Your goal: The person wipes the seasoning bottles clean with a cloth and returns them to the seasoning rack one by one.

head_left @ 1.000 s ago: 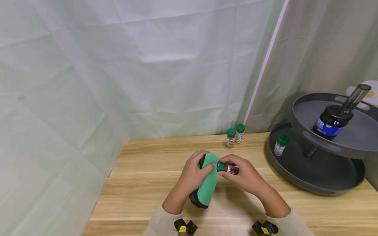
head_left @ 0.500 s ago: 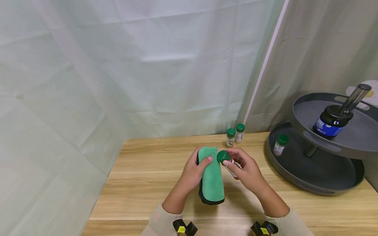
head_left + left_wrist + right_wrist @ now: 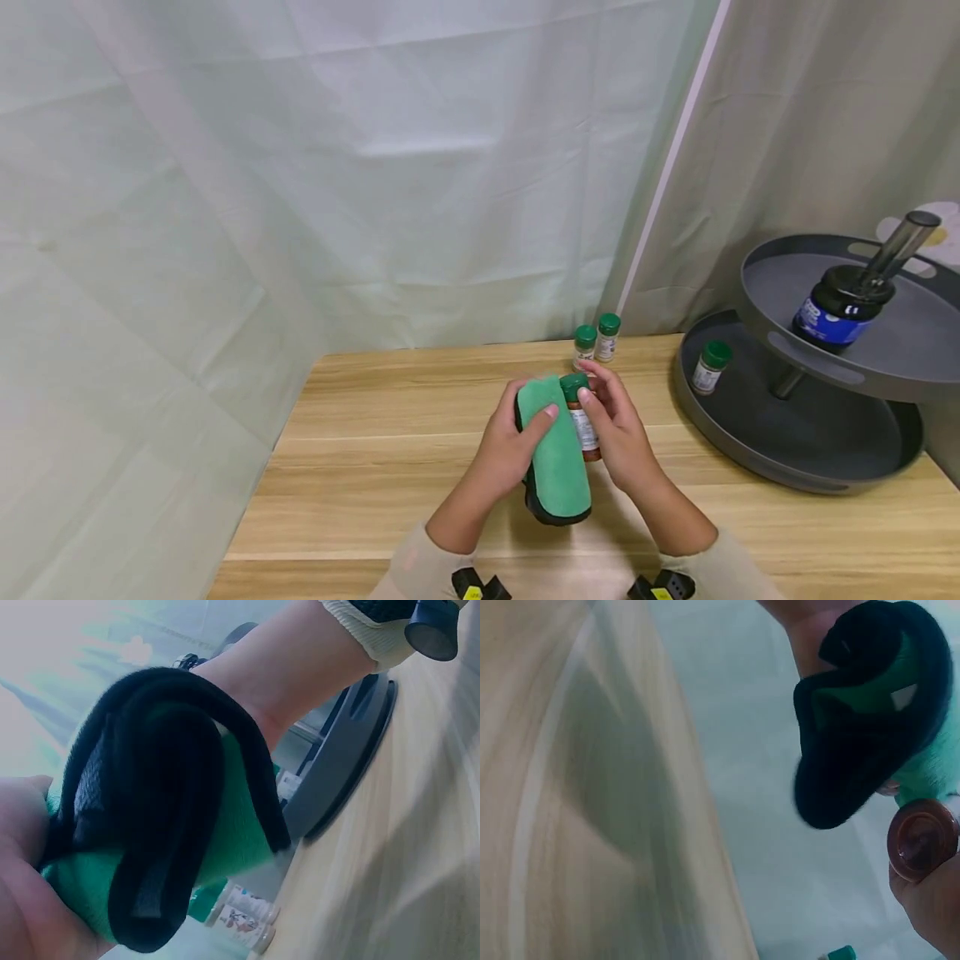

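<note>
My left hand [image 3: 512,443] grips a folded green cloth [image 3: 557,467] with dark edging, its thumb lying across the front. In the left wrist view the cloth's rolled dark end [image 3: 161,802] faces the camera. My right hand [image 3: 621,433] holds a spice jar [image 3: 583,427] with a green lid and reddish-brown contents, thumb near the lid. The jar stands nearly upright in the air against the cloth's right side. From the right wrist, the jar's round brown base [image 3: 922,840] shows below the cloth. The fingers behind cloth and jar are partly hidden.
Two green-lidded jars [image 3: 607,337] stand at the table's back edge by the curtain. A grey two-tier round tray [image 3: 795,467] stands at the right, with another green-lidded jar [image 3: 711,367] on its lower tier. Its upper tier bears a dark jar with a blue label [image 3: 832,321].
The spice jar has turned from lying sideways to nearly upright. The cloth has turned its green face up and both hands have shifted slightly right, coming closer together.
</note>
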The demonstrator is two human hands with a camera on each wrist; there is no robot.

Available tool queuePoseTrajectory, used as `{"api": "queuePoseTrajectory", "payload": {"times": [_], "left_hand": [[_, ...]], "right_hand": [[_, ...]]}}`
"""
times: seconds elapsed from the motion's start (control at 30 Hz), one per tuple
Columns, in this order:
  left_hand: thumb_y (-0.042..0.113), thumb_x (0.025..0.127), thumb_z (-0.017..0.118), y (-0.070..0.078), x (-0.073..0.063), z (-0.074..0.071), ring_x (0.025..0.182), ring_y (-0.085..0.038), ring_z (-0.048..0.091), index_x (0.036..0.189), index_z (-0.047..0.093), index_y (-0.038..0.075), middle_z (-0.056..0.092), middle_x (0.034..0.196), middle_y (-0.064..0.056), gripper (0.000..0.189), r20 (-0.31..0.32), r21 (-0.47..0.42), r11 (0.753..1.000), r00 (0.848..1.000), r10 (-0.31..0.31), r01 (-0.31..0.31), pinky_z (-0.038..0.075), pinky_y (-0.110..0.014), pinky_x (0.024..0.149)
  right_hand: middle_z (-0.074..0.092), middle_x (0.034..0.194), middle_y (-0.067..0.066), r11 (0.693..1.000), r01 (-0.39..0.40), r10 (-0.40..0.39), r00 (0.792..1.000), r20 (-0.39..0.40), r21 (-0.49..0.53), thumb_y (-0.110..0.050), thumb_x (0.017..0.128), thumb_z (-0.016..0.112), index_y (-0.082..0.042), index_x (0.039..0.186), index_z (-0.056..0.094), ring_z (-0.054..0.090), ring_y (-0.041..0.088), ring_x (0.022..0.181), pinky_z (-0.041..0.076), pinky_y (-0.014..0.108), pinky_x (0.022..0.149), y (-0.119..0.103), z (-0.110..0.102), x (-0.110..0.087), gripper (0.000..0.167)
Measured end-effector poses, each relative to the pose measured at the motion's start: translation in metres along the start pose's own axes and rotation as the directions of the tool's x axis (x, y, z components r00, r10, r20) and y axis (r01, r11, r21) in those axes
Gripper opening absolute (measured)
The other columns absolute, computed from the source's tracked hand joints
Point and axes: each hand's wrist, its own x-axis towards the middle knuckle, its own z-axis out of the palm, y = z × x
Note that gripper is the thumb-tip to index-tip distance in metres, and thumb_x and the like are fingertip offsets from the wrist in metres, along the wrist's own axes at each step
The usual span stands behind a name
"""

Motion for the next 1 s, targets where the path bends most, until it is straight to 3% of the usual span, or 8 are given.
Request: {"api": "queuePoseTrajectory", "payload": {"times": [0.13, 0.23, 0.43, 0.6, 0.73, 0.87, 1.0], "left_hand": [[0.038, 0.099, 0.063, -0.002, -0.001, 0.003, 0.103, -0.020, 0.063, 0.135, 0.050, 0.026, 0.061, 0.124, -0.005, 0.040, 0.024, 0.068, 0.997, 1.000, 0.019, -0.021, 0.056, -0.036, 0.085], [0.036, 0.098, 0.066, -0.003, -0.001, 0.005, 0.105, -0.019, 0.062, 0.132, 0.052, 0.027, 0.060, 0.124, -0.001, 0.038, 0.048, 0.119, 0.992, 0.998, 0.045, -0.050, 0.055, -0.036, 0.085], [0.039, 0.094, 0.070, -0.005, -0.004, 0.009, 0.104, -0.014, 0.060, 0.130, 0.056, 0.030, 0.059, 0.123, 0.003, 0.039, 0.122, 0.260, 0.960, 0.989, 0.078, -0.108, 0.053, -0.031, 0.084], [0.039, 0.093, 0.071, -0.005, -0.005, 0.012, 0.103, -0.012, 0.060, 0.129, 0.057, 0.031, 0.059, 0.122, 0.003, 0.039, 0.146, 0.317, 0.937, 0.984, 0.106, -0.149, 0.052, -0.029, 0.084], [0.040, 0.094, 0.069, -0.005, -0.005, 0.013, 0.103, -0.013, 0.060, 0.129, 0.056, 0.031, 0.059, 0.121, 0.004, 0.039, 0.112, 0.303, 0.946, 0.990, 0.084, -0.114, 0.053, -0.029, 0.083], [0.040, 0.094, 0.068, -0.004, -0.005, 0.013, 0.104, -0.014, 0.060, 0.129, 0.057, 0.030, 0.059, 0.123, 0.004, 0.039, 0.051, 0.268, 0.961, 0.997, 0.056, -0.068, 0.053, -0.032, 0.085], [0.041, 0.095, 0.068, -0.004, -0.004, 0.012, 0.108, -0.016, 0.059, 0.130, 0.056, 0.028, 0.059, 0.126, 0.005, 0.040, -0.004, 0.242, 0.969, 0.999, 0.050, -0.048, 0.053, -0.036, 0.088]], "right_hand": [[0.051, 0.123, 0.006, 0.996, -0.081, 0.082, 0.996, -0.031, 0.028, -0.030, 0.110, 0.041, -0.016, 0.155, 0.033, 0.061, 0.015, 0.099, 0.058, 0.032, 0.073, 0.000, 0.000, 0.001, 0.048], [0.050, 0.127, 0.005, 0.990, -0.120, 0.124, 0.991, -0.054, 0.075, -0.035, 0.110, 0.041, -0.016, 0.154, 0.036, 0.063, 0.015, 0.100, 0.059, 0.032, 0.075, 0.000, 0.000, 0.001, 0.048], [0.051, 0.124, 0.004, 0.965, -0.180, 0.208, 0.968, -0.138, 0.192, -0.041, 0.109, 0.040, -0.020, 0.151, 0.038, 0.064, 0.015, 0.099, 0.059, 0.028, 0.072, -0.004, -0.003, 0.003, 0.048], [0.053, 0.119, 0.003, 0.941, -0.220, 0.271, 0.945, -0.185, 0.258, -0.045, 0.109, 0.036, -0.025, 0.149, 0.039, 0.062, 0.015, 0.097, 0.057, 0.025, 0.074, -0.008, -0.005, 0.005, 0.046], [0.058, 0.115, -0.001, 0.910, -0.257, 0.319, 0.936, -0.151, 0.325, -0.043, 0.111, 0.025, -0.020, 0.150, 0.037, 0.061, 0.015, 0.100, 0.055, 0.024, 0.078, -0.010, -0.005, 0.005, 0.047], [0.057, 0.119, -0.004, 0.899, -0.256, 0.308, 0.946, -0.098, 0.355, -0.026, 0.110, 0.018, -0.015, 0.155, 0.032, 0.058, 0.013, 0.111, 0.052, 0.022, 0.084, -0.010, -0.003, 0.005, 0.048], [0.054, 0.125, 0.001, 0.912, -0.246, 0.281, 0.958, -0.063, 0.329, -0.021, 0.110, 0.025, -0.016, 0.158, 0.030, 0.059, 0.013, 0.113, 0.053, 0.024, 0.088, -0.010, -0.001, 0.003, 0.048]]}}
